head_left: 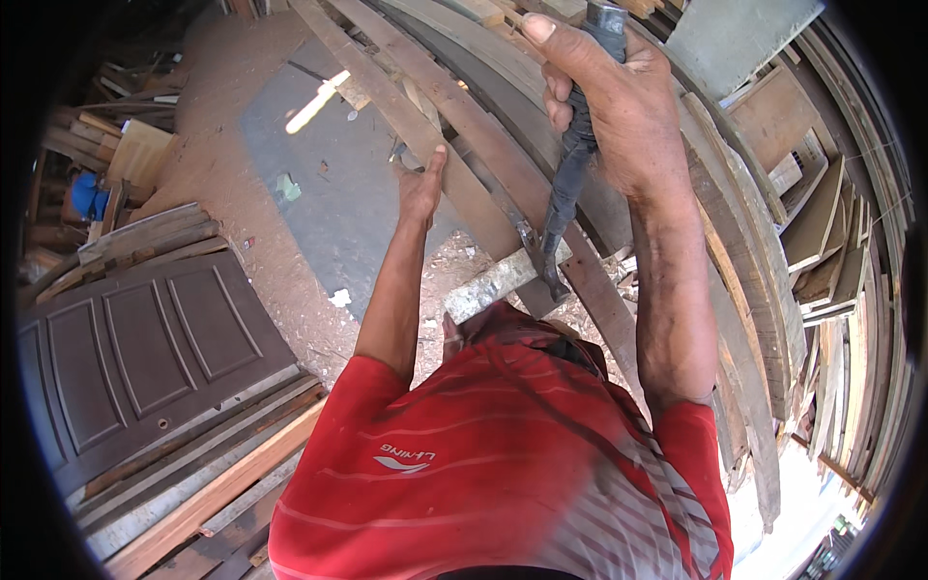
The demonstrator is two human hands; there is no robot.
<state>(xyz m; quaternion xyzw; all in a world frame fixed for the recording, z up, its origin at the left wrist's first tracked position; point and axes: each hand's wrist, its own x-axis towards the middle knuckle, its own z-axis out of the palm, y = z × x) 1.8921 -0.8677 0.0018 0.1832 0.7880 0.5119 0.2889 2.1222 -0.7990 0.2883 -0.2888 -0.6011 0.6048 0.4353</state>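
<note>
A right hand at the upper right of the frame is wrapped firmly around a long, dark metal bar bound in black wrapping, the thumb stretched out toward the left. The bar shows a bare grey metal end at the top edge of the frame and slants down to a bent foot near the centre, beside a long reddish-brown wooden plank; whether the foot touches that plank, I cannot tell.

Left of it, the left hand is clamped on the edge of a long, flat, lighter brown wooden board, its thumb lying on the board's face; the other fingers are mostly hidden. Both timbers run diagonally from the top of the frame toward the centre, over a short, whitish, paint-stained beam.

Behind the left hand, a dull grey sheet covers part of the reddish-brown dirt floor. At the left of the frame lies a dark brown panelled door, above stacked weathered timbers at the lower left. More boards crowd the right side. A red short-sleeved shirt fills the lower centre.
</note>
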